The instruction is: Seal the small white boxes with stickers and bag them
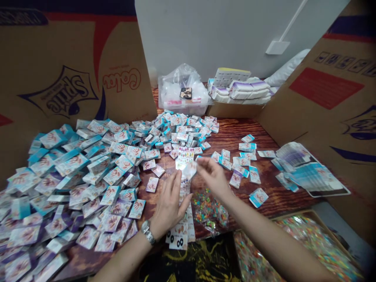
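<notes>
Pinching a small white packet [189, 171] b/w thumb & fingers of the R hand [214, 178], gripped by its near edge, prob. to leave the face uncovered; too blurred to read or to tell how full. Lying open & spread w/ the L hand [168, 205], fingers straight, tips near the packet's other side; can't tell if touching. Hovering or resting over the paper strips [179, 235], prob. to steady them; contact unclear. Not joined, just close together. Wearing a watch [147, 232] on the L wrist.

Laid lengthwise under the packet, w/ rows of colored pics: a sticker strip [185, 153], prob. kept central for easy reach by both hands. Just R of that, bagged bright bits [202, 205] at the bench [243, 127] edge, close to the R forearm.

Heaped on the L & toward the back, a big pile of small boxes [113, 172], tumbled, not stacked. Scattered on the R, loose boxes [235, 178]; farther R, fanned flat cartons [305, 166], prob. overlapped for easy picking. Below R, an open carton [311, 213] full of bagged bits. At back, a clear tub [202, 106] beside a low carton [235, 109] of bundled packs. Flanking both sides, large cardboard boxes [117, 47].
</notes>
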### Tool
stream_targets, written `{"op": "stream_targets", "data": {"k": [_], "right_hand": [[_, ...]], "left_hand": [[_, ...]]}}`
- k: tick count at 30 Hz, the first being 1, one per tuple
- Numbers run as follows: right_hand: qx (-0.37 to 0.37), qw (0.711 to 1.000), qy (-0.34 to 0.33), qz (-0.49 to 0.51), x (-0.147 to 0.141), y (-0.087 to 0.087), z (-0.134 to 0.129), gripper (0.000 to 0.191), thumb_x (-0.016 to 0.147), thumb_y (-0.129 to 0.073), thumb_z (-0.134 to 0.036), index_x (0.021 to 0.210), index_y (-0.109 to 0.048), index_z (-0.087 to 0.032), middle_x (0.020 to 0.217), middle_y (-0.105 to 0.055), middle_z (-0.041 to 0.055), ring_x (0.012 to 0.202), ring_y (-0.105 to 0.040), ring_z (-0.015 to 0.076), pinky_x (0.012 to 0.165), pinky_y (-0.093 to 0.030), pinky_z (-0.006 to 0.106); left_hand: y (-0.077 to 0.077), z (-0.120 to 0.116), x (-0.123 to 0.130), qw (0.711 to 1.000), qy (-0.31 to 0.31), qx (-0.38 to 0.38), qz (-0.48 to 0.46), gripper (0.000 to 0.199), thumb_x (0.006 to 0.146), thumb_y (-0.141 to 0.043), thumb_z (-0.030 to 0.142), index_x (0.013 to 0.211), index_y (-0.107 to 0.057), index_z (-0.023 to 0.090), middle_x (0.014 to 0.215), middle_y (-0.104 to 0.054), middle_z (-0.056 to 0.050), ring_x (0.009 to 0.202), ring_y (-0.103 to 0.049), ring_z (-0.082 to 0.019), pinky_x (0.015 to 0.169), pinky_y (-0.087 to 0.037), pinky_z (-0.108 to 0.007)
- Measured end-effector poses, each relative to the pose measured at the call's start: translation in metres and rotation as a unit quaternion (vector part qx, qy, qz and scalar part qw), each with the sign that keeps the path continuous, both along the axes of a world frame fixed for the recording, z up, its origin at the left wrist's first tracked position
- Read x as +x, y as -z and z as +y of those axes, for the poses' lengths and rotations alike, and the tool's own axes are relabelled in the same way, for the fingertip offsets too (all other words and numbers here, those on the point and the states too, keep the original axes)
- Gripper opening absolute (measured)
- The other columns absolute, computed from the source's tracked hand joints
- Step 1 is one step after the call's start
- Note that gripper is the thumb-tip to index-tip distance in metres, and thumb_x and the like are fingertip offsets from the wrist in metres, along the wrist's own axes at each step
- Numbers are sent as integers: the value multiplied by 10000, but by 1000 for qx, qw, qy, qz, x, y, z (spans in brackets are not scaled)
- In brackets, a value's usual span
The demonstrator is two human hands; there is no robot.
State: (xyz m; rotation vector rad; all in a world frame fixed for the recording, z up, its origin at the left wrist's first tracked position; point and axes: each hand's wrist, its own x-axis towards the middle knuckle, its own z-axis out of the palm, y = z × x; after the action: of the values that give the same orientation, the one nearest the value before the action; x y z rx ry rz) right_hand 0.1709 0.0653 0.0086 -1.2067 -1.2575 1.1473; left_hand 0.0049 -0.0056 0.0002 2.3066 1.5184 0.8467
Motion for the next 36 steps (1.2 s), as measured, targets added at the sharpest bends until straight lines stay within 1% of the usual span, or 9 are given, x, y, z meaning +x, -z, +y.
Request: {"op": "stream_targets", "data": {"k": [4, 7, 10, 14, 25, 28, 31, 33, 36], "right_hand": [[24, 994, 110, 16, 12, 2, 43, 554, 877, -492, -434, 1355, -310, -221, 1318, -474, 148, 1108, -555, 218, 878, -497, 406], [73, 983, -30, -167, 9, 19, 33, 693, 868, -512, -473, 1442, -201, -239, 1456, -319, 161, 1279, -407, 267, 991, -407, 467], [148, 885, -229, -377, -1, 42, 7, 840, 767, -645, -502, 1438, -265, -170, 1472, -292, 173, 1369, -218, 334, 1079, -251, 538], [172, 801, -296, -491, -10, 59, -9, 827, 726, -699, -488, 1388, -371, -117, 1442, -339, 202, 1353, -243, 366, 1069, -234, 564], [183, 860, -230, -418, -12, 56, -22, 233, 850, -614, -264, 1079, -641, -238, 1189, -635, 57, 1185, -505, 269, 1025, -289, 546], [219, 896, -171, -346, -10, 42, -24, 128, 884, -564, -227, 954, -672, -233, 1002, -702, 39, 1003, -606, 215, 971, -365, 486], [270, 922, -114, -253, -3, 8, -34, 174, 903, -522, -186, 1032, -635, -211, 984, -690, 58, 931, -617, 181, 879, -447, 399], [291, 916, -169, -221, 1, -18, -47, 203, 898, -520, -151, 1072, -611, -205, 996, -679, 58, 936, -606, 164, 831, -476, 348], [306, 861, -345, -215, 4, -43, -71, 169, 897, -530, -159, 1044, -612, -185, 933, -682, 47, 888, -611, 144, 792, -490, 299]], "left_hand": [[18, -3, -16, 1000, -15, -20, -9, 459, 911, -412, 199, 1365, -344, 190, 1261, -519, -134, 1207, -458, -258, 1003, -390, -496], [35, -8, -24, 998, -32, -55, -30, 405, 904, -407, 180, 1309, -425, 176, 1209, -575, -128, 1159, -514, -247, 956, -446, -465], [41, -11, -27, 995, -43, -80, -45, 382, 887, -429, 179, 1266, -472, 162, 1175, -604, -133, 1115, -553, -245, 923, -474, -449], [41, -11, -28, 991, -51, -101, -64, 360, 876, -438, 176, 1228, -503, 141, 1144, -624, -137, 1083, -576, -237, 899, -490, -429], [18, -18, -27, 970, -50, -169, -166, 279, 888, -458, 283, 1112, -579, 170, 1075, -646, -101, 995, -594, -228, 859, -471, -394], [1, -30, -24, 890, -15, -355, -284, 323, 897, -456, 421, 917, -637, 154, 771, -664, -54, 704, -611, -167, 658, -480, -283], [-13, -37, -19, 701, 9, -548, -456, 483, 861, -444, 570, 939, -630, 132, 697, -651, -64, 597, -597, -145, 521, -444, -227], [-19, -35, -16, 598, -3, -564, -569, 501, 840, -474, 587, 1046, -598, 147, 864, -672, -103, 738, -636, -184, 567, -485, -251], [-25, -22, -14, 545, -56, -510, -663, 391, 813, -594, 470, 1045, -593, 154, 996, -662, -109, 880, -637, -211, 743, -514, -321]]}}
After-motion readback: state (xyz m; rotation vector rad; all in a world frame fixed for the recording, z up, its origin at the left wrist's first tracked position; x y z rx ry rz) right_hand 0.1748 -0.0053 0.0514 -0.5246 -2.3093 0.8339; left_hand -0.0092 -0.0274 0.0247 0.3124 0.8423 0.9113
